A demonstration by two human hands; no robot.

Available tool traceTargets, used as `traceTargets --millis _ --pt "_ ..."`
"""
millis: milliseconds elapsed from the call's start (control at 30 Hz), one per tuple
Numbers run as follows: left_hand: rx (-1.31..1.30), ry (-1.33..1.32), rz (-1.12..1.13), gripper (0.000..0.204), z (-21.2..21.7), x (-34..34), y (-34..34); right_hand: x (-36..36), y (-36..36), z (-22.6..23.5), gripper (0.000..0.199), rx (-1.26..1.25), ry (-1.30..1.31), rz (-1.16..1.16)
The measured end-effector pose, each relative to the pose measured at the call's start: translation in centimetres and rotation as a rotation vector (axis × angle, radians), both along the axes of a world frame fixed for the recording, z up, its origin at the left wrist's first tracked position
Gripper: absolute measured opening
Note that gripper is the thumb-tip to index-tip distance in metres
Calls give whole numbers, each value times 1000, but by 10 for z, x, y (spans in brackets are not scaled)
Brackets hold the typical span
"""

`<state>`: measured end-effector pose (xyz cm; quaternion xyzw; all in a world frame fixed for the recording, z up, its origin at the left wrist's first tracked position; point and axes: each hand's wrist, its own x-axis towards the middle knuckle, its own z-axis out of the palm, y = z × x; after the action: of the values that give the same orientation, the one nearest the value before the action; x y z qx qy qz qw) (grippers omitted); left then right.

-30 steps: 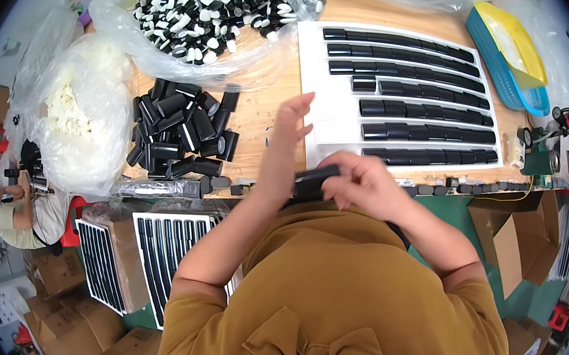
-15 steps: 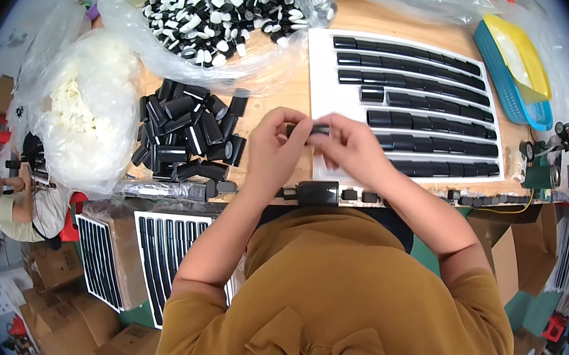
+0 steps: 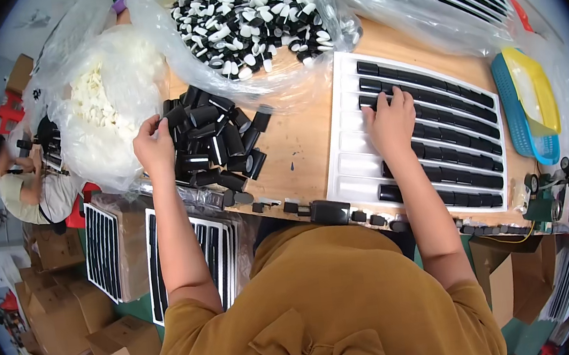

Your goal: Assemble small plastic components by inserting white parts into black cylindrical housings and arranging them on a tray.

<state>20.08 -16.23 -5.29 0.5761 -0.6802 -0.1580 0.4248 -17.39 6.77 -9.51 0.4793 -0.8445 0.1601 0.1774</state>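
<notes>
My left hand is at the left edge of a heap of short black plastic casings, its fingers curled together beside one of them. What lies between those fingertips is hidden. Over the white slotted tray, my right hand reaches down with bent fingers. Its thumb and fingertips close round a black casing at the left end of a row. Lines of black casings fill much of the tray's slots, while bare white slots show on its left side.
Behind the heap, a clear bag holds black and white caps. A bag of cream-coloured parts stands left. Blue and yellow baskets sit right of the tray. Small black parts line the table's front edge. Another person sits far left.
My hands were together in front of me around a small black part. They have parted: the left moved to the heap, the right to the tray. The whole view has shifted slightly.
</notes>
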Motion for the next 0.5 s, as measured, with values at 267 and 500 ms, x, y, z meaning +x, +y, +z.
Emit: traceTargets --millis 267,500 --pt "-224 -183 -316 16 7 -116 12 8 -3 8 39 -96 50 -39" --pt "48 -127 -532 14 -39 -263 -16 14 -16 13 37 -57 -32 -96"
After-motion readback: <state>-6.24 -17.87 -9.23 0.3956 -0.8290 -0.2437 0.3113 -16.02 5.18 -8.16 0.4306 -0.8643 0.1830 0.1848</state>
